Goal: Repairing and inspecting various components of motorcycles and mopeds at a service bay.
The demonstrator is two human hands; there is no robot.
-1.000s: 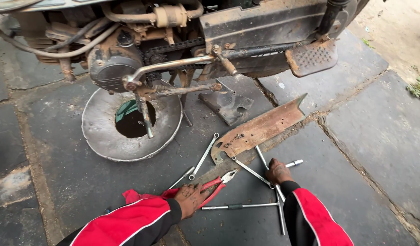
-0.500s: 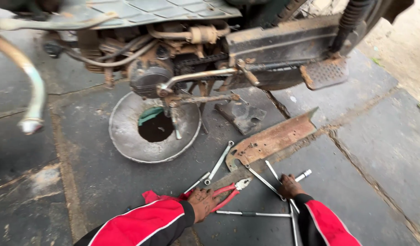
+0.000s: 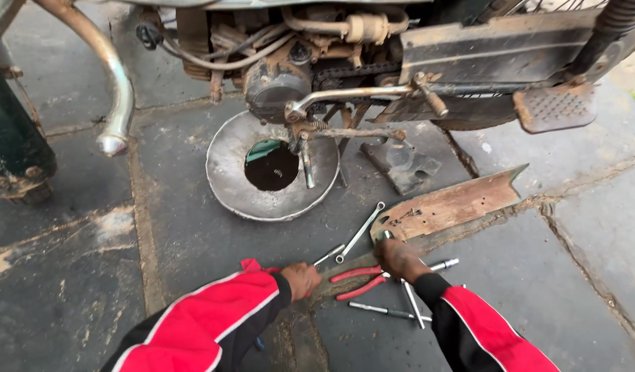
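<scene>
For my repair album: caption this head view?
Both hands reach among wrenches and red-handled pliers beside a motorcycle.

Our left hand rests on the paving, and just to its right lie the pliers, their handles pointing toward it. Our right hand sits right of the pliers, over their jaw end and touching the near end of the chain guard plate, which stretches away to the right. A ring spanner lies between the hands, farther off; rod tools lie nearer us, below the right hand. Beyond the spanner a drain pan sits under the motorcycle engine. The footrest is at far right, the exhaust pipe at far left.
</scene>
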